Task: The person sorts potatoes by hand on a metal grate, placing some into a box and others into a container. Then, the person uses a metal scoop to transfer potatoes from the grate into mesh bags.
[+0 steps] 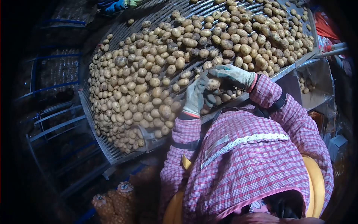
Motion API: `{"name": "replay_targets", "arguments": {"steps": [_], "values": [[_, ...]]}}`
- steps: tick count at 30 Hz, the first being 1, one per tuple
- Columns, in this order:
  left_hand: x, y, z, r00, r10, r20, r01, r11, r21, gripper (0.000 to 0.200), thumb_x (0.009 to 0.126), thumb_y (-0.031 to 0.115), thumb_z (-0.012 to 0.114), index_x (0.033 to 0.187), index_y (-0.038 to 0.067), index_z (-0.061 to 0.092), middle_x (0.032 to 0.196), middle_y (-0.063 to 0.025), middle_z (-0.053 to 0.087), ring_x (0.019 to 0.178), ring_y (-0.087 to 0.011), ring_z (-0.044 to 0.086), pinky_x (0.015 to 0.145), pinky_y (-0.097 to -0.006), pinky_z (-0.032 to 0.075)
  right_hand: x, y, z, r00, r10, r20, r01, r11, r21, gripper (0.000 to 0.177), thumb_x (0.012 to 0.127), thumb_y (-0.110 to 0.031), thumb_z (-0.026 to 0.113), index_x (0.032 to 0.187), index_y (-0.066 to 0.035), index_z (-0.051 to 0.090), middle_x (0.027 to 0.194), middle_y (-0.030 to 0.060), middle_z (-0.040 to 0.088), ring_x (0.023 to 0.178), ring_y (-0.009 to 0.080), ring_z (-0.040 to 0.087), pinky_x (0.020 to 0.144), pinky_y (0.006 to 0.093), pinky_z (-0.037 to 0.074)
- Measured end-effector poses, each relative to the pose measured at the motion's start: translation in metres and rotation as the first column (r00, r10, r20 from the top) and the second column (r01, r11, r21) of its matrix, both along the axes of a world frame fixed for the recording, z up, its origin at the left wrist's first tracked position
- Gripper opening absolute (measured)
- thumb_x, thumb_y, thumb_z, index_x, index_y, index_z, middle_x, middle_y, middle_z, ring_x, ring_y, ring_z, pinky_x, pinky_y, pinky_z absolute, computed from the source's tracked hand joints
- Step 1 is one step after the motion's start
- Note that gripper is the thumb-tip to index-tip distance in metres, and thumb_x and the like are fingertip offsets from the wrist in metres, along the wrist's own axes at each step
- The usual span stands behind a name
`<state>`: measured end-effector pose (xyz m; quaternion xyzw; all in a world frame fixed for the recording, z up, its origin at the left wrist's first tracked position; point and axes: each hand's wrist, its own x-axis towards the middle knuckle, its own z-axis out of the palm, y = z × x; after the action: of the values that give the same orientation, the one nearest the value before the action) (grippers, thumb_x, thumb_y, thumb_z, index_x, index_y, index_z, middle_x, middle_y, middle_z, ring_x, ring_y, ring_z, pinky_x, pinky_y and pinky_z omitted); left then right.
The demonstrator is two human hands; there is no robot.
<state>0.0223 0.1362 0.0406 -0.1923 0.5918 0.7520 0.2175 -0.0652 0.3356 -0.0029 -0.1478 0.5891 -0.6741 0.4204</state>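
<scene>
Many potatoes [141, 80] lie spread over a slatted metal sorting table [154, 46]. My left hand [196, 93], in a pale work glove, is at the table's near edge with its fingers curled against a potato [212, 84]. From the right, my right hand [233, 74], gloved too, reaches over the top of the same potato, its fingers bent around it. The two hands meet at this potato, just above others by the edge. Part of the potato is hidden by the gloves.
A box with a few potatoes [306, 85] stands at the right. Filled net bags [113, 203] are at the lower left, near metal frames [56, 128]. A co-worker's gloved hand and blue sleeve [117, 5] show at the top. Red cloth [324, 26] hangs at the upper right.
</scene>
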Motion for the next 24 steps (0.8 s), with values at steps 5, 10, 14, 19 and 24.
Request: {"name": "replay_targets", "arguments": {"steps": [5, 10, 14, 19, 24], "values": [[0.028, -0.025, -0.019, 0.99, 0.074, -0.121, -0.098, 0.973, -0.208, 0.055, 0.103, 0.046, 0.055, 0.133, 0.0, 0.058, 0.088, -0.0058, 0.069, 0.053, -0.0109, 0.059, 0.042, -0.0231, 0.047, 0.039, -0.036, -0.013, 0.999, 0.001, 0.047, -0.003, 0.999, 0.034, 0.048, 0.098, -0.05, 0.06, 0.112, -0.006, 0.071, 0.076, 0.002, 0.068, 0.05, 0.0093, 0.059, 0.042, 0.0236, 0.046], [0.049, -0.026, 0.006, 0.974, -0.047, -0.223, -0.045, 0.92, -0.39, 0.06, 0.098, 0.048, 0.062, 0.136, 0.003, 0.058, 0.094, -0.0067, 0.068, 0.055, -0.0067, 0.057, 0.04, -0.0216, 0.041, 0.064, -0.053, -0.021, 0.855, -0.038, 0.517, 0.084, 0.994, -0.067, 0.049, 0.098, -0.054, 0.058, 0.108, -0.007, 0.067, 0.078, 0.0059, 0.07, 0.054, 0.0132, 0.064, 0.042, 0.0241, 0.048], [0.052, -0.031, 0.007, 0.987, 0.075, -0.141, -0.099, 0.979, -0.178, 0.058, 0.095, 0.05, 0.065, 0.127, 0.003, 0.062, 0.082, -0.0046, 0.067, 0.049, -0.0059, 0.053, 0.038, -0.0203, 0.037, 0.073, -0.066, 0.016, 0.711, 0.035, 0.702, 0.132, 0.974, -0.182, 0.044, 0.103, -0.048, 0.051, 0.108, -0.007, 0.067, 0.082, 0.0048, 0.071, 0.059, 0.0129, 0.065, 0.046, 0.0234, 0.05], [0.052, -0.041, 0.01, 0.989, 0.144, -0.01, -0.145, 0.987, -0.072, 0.052, 0.093, 0.053, 0.067, 0.114, 0.006, 0.069, 0.069, -0.002, 0.065, 0.042, -0.0045, 0.046, 0.034, -0.0191, 0.03, 0.077, -0.07, 0.02, 0.799, -0.079, 0.596, 0.199, 0.97, -0.139, 0.041, 0.105, -0.042, 0.05, 0.113, -0.005, 0.067, 0.092, 0.0051, 0.072, 0.067, 0.0124, 0.068, 0.053, 0.0239, 0.054], [0.036, -0.047, 0.01, 0.953, 0.28, 0.113, -0.287, 0.957, 0.052, 0.029, 0.099, 0.032, 0.062, 0.115, 0.01, 0.071, 0.06, 0.0062, 0.047, 0.038, -0.0044, 0.036, 0.032, -0.0196, 0.026, 0.087, -0.063, 0.021, 0.807, -0.011, 0.59, 0.264, 0.901, -0.344, 0.041, 0.102, -0.034, 0.059, 0.128, -0.002, 0.061, 0.115, 0.0082, 0.07, 0.099, 0.0171, 0.069, 0.079, 0.0312, 0.06]]}}
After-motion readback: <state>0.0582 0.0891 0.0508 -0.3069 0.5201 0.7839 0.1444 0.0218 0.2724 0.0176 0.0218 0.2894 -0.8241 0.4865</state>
